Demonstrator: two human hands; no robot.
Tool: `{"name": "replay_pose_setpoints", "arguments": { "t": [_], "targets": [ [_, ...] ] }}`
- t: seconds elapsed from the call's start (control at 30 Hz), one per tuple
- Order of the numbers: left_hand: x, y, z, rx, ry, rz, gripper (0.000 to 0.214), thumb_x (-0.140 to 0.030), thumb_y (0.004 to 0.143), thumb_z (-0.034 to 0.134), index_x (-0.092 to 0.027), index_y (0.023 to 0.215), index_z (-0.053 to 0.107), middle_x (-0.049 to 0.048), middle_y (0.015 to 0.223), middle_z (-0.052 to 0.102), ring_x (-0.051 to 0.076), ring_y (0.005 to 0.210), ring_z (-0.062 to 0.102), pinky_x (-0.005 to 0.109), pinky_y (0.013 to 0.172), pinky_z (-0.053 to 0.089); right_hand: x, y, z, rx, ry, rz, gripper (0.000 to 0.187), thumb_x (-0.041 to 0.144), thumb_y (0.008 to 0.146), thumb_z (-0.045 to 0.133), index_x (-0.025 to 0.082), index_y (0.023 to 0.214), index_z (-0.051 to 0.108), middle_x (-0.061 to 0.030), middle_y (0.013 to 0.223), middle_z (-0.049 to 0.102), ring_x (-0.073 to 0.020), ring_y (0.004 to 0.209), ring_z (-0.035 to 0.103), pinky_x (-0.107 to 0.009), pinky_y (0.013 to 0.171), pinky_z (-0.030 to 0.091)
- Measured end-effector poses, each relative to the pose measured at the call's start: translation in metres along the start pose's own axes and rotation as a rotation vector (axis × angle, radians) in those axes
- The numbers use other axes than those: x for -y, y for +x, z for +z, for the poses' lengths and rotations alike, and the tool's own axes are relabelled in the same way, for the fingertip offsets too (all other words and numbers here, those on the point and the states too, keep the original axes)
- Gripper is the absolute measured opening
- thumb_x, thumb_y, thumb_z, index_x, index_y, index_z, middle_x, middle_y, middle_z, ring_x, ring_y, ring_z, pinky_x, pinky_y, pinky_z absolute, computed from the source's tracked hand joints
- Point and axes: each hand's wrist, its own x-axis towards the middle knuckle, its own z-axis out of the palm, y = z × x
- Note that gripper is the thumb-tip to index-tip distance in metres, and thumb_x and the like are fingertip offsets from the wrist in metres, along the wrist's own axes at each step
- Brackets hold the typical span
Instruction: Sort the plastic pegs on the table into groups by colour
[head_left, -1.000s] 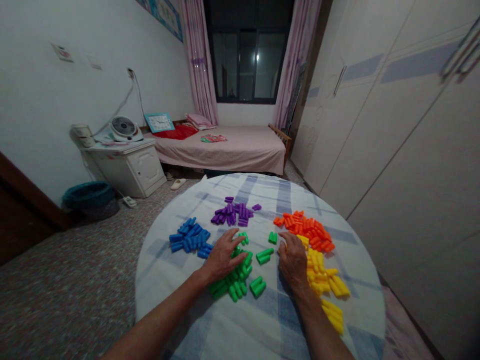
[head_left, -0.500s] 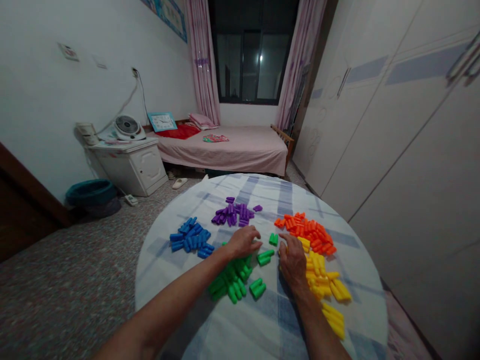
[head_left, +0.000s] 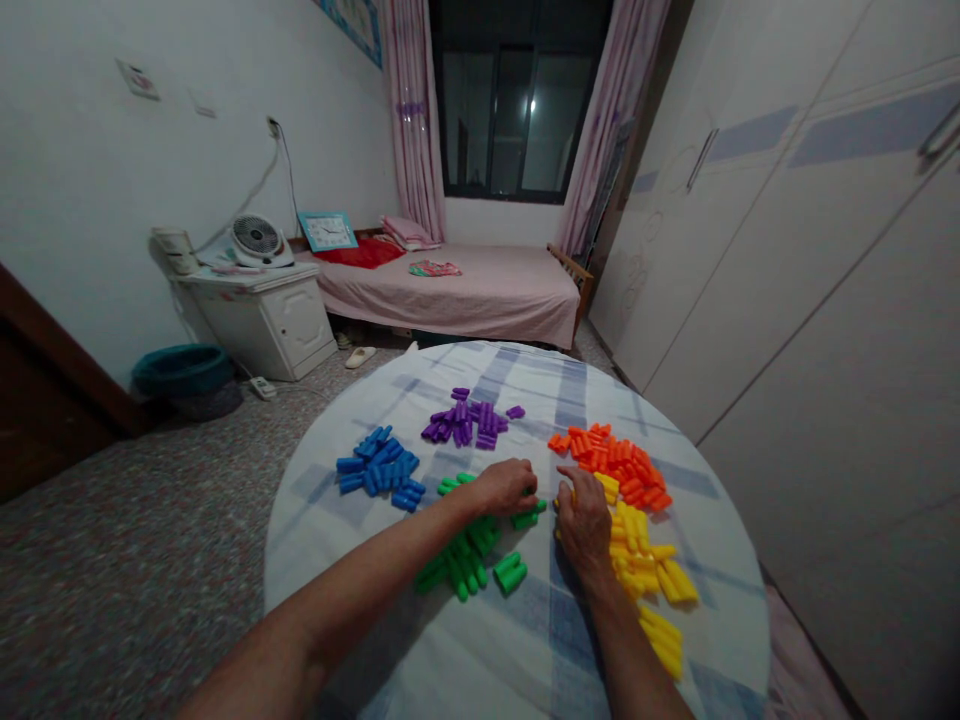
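My left hand point(head_left: 511, 486) reaches over the green pile, its fingers closed round a small green plastic piece that is mostly hidden beneath them. Just under that hand lies another green piece point(head_left: 529, 517). The pile of green tube-shaped pieces point(head_left: 466, 560) is partly covered by my left forearm, and a separate green piece point(head_left: 510, 573) sits nearer me. My right hand point(head_left: 583, 518) rests by the yellow pieces point(head_left: 634, 525), index finger stretched out and fingers apart. A bit of yellow shows at its fingertips; whether they touch it I cannot tell.
Purple pieces point(head_left: 465, 422), blue pieces point(head_left: 381, 468) and orange pieces point(head_left: 619, 460) lie in groups on the round table point(head_left: 480, 660) with a checked cloth. Beyond it stand a bed point(head_left: 465, 290) and a white cabinet point(head_left: 292, 325); a wardrobe point(head_left: 810, 330) is at the right.
My left hand has moved right and closed over the small green piece that lay between my hands. My right hand has stayed nearly still. The view has shifted slightly.
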Motion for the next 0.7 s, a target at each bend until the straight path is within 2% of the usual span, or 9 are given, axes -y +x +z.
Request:
{"name": "replay_pose_setpoints", "arguments": {
  "t": [0.13, 0.23, 0.33, 0.4, 0.5, 0.7],
  "targets": [
    [0.001, -0.036, -0.006, 0.017, -0.013, 0.055, 0.018, -0.029, 0.083, 0.054, -0.017, 0.084, 0.067, 0.0059, 0.091, 0.064, 0.018, 0.083, 0.061, 0.026, 0.073, 0.046, 0.002, 0.001, -0.001, 0.014, 0.0, 0.001, 0.025, 0.024, 0.088, 0.038, 0.019, 0.102, 0.059, -0.0083, 0.099, 0.062, -0.0226, 0.097, 0.053, -0.042, 0.088, 0.043],
    [-0.005, -0.05, -0.009, -0.048, -0.012, 0.028, 0.018, -0.03, 0.085, 0.052, -0.018, 0.089, 0.066, 0.0055, 0.092, 0.064, 0.018, 0.086, 0.061, 0.027, 0.076, 0.045, 0.002, 0.001, -0.001, 0.028, -0.015, 0.007, 0.025, 0.023, 0.088, 0.038, 0.019, 0.102, 0.059, -0.0086, 0.1, 0.062, -0.0227, 0.098, 0.053, -0.042, 0.089, 0.042],
    [-0.015, -0.049, -0.008, -0.137, -0.01, 0.049, 0.023, -0.033, 0.086, 0.053, -0.019, 0.102, 0.063, 0.0074, 0.108, 0.061, 0.02, 0.098, 0.058, 0.029, 0.085, 0.044, 0.002, 0.001, -0.001, 0.027, -0.021, 0.001, 0.025, 0.023, 0.087, 0.038, 0.019, 0.101, 0.059, -0.0086, 0.099, 0.062, -0.0231, 0.098, 0.053, -0.042, 0.089, 0.042],
    [-0.023, -0.045, -0.005, -0.143, 0.004, 0.105, 0.027, -0.036, 0.085, 0.055, -0.02, 0.105, 0.061, 0.0083, 0.114, 0.059, 0.021, 0.103, 0.055, 0.031, 0.089, 0.043, 0.001, 0.001, -0.001, 0.026, -0.024, 0.002, 0.025, 0.024, 0.087, 0.038, 0.019, 0.1, 0.059, -0.0086, 0.098, 0.062, -0.0234, 0.097, 0.053, -0.043, 0.089, 0.042],
    [-0.034, -0.039, 0.0, -0.112, 0.039, 0.161, 0.028, -0.042, 0.083, 0.057, -0.018, 0.096, 0.063, 0.0088, 0.105, 0.061, 0.022, 0.099, 0.056, 0.033, 0.086, 0.045, 0.002, 0.001, -0.003, 0.045, -0.036, 0.017, 0.026, 0.025, 0.087, 0.037, 0.019, 0.101, 0.059, -0.009, 0.099, 0.061, -0.0235, 0.097, 0.052, -0.043, 0.088, 0.042],
    [-0.041, -0.054, 0.002, -0.055, 0.053, 0.097, 0.025, -0.038, 0.084, 0.057, -0.016, 0.076, 0.064, 0.0081, 0.083, 0.062, 0.02, 0.08, 0.059, 0.032, 0.075, 0.046, 0.003, 0.0, -0.004, 0.071, -0.027, 0.026, 0.026, 0.024, 0.087, 0.039, 0.017, 0.101, 0.059, -0.0097, 0.1, 0.062, -0.0233, 0.099, 0.053, -0.042, 0.09, 0.041]
  ]
}}
